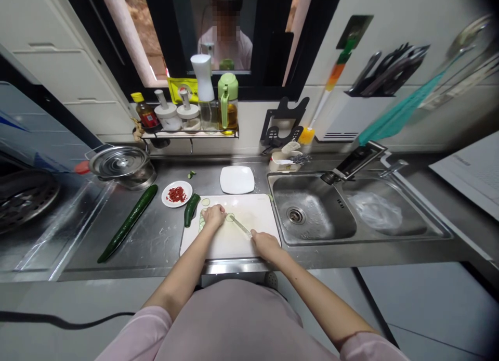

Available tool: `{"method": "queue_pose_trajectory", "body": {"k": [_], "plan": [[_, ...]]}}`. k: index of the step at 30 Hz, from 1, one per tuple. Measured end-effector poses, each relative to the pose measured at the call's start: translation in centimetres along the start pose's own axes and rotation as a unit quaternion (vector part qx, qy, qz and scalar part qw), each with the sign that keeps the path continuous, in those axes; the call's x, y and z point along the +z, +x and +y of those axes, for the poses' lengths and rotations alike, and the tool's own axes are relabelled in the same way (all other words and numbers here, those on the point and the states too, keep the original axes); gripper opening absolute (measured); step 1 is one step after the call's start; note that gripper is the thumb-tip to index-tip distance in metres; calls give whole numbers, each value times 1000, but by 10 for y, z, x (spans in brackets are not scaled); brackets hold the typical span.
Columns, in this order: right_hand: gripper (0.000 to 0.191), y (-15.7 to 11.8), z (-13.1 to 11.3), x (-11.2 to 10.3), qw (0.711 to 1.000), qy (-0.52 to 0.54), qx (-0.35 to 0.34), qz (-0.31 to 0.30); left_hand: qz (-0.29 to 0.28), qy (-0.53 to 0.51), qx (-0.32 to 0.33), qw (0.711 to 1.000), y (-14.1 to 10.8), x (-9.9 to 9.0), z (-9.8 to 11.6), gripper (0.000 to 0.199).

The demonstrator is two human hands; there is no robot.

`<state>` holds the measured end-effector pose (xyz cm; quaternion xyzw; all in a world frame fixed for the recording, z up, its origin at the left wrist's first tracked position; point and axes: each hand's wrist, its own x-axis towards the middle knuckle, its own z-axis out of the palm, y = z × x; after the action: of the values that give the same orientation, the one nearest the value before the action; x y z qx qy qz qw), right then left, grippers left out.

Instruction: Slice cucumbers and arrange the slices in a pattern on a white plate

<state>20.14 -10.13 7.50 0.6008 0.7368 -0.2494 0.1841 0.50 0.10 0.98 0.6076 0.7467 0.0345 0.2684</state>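
A white cutting board lies on the steel counter. My right hand is wrapped round the handle of a knife, whose blade points up and left over the board. A round cucumber slice is at the blade's tip. My left hand is over the board's left part, fingers bent, beside pale cucumber slices; what its fingertips hold, if anything, is too small to make out. Another slice lies near the board's upper left corner. A short cucumber piece rests at the board's left edge.
Left of the board are a long cucumber, a plate of chopped red pieces and a lidded pot. Behind it sits a white plate. A double sink is at the right, bottles on a rack behind.
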Motion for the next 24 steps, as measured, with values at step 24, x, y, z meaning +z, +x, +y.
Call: {"method": "queue_pose_trajectory", "body": {"k": [24], "plan": [[34, 5, -1, 1, 1000, -6, -6, 0, -3, -4, -8, 1000, 0, -3, 2, 14]]}}
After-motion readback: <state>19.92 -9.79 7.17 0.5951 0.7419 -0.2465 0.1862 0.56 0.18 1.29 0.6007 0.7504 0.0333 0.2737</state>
